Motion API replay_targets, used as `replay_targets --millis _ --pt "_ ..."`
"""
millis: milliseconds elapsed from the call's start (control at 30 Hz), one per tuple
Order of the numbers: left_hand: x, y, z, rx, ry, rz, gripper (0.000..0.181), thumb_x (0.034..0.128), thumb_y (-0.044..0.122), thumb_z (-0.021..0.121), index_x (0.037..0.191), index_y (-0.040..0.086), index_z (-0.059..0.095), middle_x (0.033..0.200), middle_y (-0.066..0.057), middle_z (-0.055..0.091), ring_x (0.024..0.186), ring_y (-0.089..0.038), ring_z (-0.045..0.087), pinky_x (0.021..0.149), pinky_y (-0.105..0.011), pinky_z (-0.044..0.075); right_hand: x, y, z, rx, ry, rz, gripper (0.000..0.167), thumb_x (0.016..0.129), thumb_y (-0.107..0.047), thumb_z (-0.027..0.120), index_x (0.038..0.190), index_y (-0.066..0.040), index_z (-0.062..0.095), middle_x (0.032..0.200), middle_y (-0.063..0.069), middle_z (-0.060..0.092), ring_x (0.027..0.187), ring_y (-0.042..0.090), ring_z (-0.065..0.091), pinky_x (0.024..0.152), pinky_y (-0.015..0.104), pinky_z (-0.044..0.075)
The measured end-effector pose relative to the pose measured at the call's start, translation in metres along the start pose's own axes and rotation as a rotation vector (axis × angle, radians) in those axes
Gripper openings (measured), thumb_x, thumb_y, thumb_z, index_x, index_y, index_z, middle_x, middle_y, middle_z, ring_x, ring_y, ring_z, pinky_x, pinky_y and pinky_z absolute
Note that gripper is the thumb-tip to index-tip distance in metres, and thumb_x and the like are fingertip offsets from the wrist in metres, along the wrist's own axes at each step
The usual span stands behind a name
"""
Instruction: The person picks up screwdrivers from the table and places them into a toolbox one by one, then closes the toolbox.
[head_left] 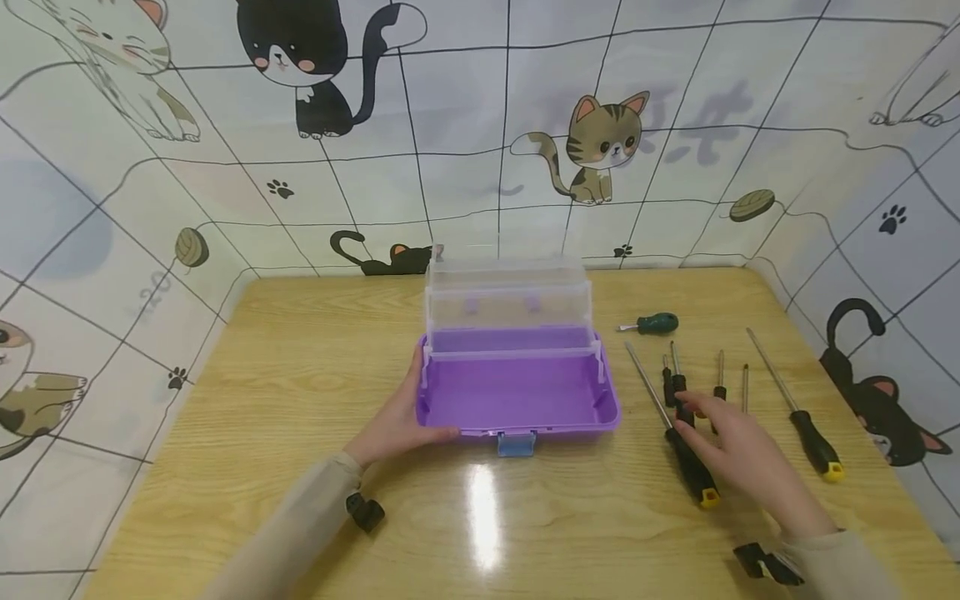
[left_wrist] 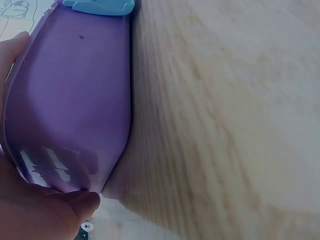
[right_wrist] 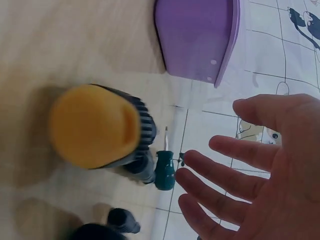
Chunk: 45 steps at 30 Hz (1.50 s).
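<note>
A purple toolbox (head_left: pixel 517 396) with its clear lid (head_left: pixel 510 292) raised stands on the table, its inside bare. My left hand (head_left: pixel 397 423) holds the box's left end, thumb along the front rim and fingers around the side; the left wrist view shows the fingers (left_wrist: pixel 82 202) on the purple wall. Over the screwdrivers at the right hovers my right hand (head_left: pixel 738 450), fingers spread and holding nothing. Beneath and beside it lie a large black screwdriver (head_left: pixel 690 471) with a yellow handle end and a smaller black screwdriver (head_left: pixel 681 387), partly hidden by the hand.
A short green screwdriver (head_left: pixel 657 324) lies behind the others. Another long yellow-ended screwdriver (head_left: pixel 810 442) is at the far right, with several small ones between. A blue latch (head_left: pixel 516 444) hangs at the box front. Cat-patterned cloth (head_left: pixel 465 108) rises behind the wooden table (head_left: pixel 315 350).
</note>
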<state>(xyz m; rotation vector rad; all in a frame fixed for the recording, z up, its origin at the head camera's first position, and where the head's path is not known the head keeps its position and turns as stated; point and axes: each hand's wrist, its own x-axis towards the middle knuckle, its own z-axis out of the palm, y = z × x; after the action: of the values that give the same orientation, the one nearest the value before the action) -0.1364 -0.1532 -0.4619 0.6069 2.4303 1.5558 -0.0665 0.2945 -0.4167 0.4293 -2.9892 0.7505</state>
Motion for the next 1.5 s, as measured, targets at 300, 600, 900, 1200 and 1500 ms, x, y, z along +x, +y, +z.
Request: replay_targets --millis 300,600,900,1200,1500 --pt "0.005 0.025 -0.009 -0.074 -0.025 0.025 0.135 0.067 0.009 0.088 0.153 0.02 -0.016 0.159 -0.016 -0.007 0.141 -0.043 0.015 0.105 -0.058 0.028 -0.024 0.006 0.011 0.018 -0.014 0.084 0.042 0.092 -0.017 0.067 0.125 0.006 0.057 0.111 0.026 0.063 0.082 0.032 0.065 0.067 0.053 0.051" --pt "0.009 0.025 -0.013 0.023 -0.014 0.005 0.133 0.0702 0.017 0.087 0.153 0.018 -0.016 0.159 -0.014 -0.008 0.143 -0.035 0.007 0.111 -0.054 0.017 -0.029 0.006 0.018 0.045 -0.009 0.142 0.048 0.087 -0.02 0.073 0.124 0.006 0.057 0.109 0.025 0.064 0.085 0.034 0.065 0.069 0.053 0.052" --pt "0.016 0.011 -0.011 0.015 -0.008 0.021 0.136 0.0675 0.017 0.089 0.153 0.026 -0.017 0.16 -0.008 -0.008 0.144 -0.034 0.008 0.11 -0.055 0.02 -0.015 -0.002 0.019 0.005 -0.146 0.242 0.065 0.084 -0.03 0.075 0.128 0.012 0.05 0.106 0.029 0.063 0.089 0.04 0.063 0.068 0.052 0.052" --pt "0.011 0.033 -0.01 -0.024 -0.025 0.009 0.133 0.0676 0.009 0.088 0.153 0.014 -0.015 0.159 -0.018 -0.006 0.142 -0.039 0.01 0.11 -0.055 0.02 -0.022 -0.006 0.032 -0.022 -0.149 0.318 0.077 0.081 -0.029 0.077 0.138 0.007 0.04 0.13 0.041 0.042 0.107 0.059 0.048 0.076 0.065 0.045" --pt "0.016 -0.002 -0.001 -0.024 -0.007 0.02 0.136 0.0672 0.019 0.09 0.152 0.035 -0.015 0.16 -0.002 -0.007 0.144 -0.03 0.008 0.11 -0.053 0.019 -0.03 -0.005 0.041 -0.03 -0.032 0.378 0.063 0.08 -0.013 0.074 0.134 0.005 0.046 0.118 0.035 0.054 0.094 0.049 0.058 0.064 0.055 0.049"
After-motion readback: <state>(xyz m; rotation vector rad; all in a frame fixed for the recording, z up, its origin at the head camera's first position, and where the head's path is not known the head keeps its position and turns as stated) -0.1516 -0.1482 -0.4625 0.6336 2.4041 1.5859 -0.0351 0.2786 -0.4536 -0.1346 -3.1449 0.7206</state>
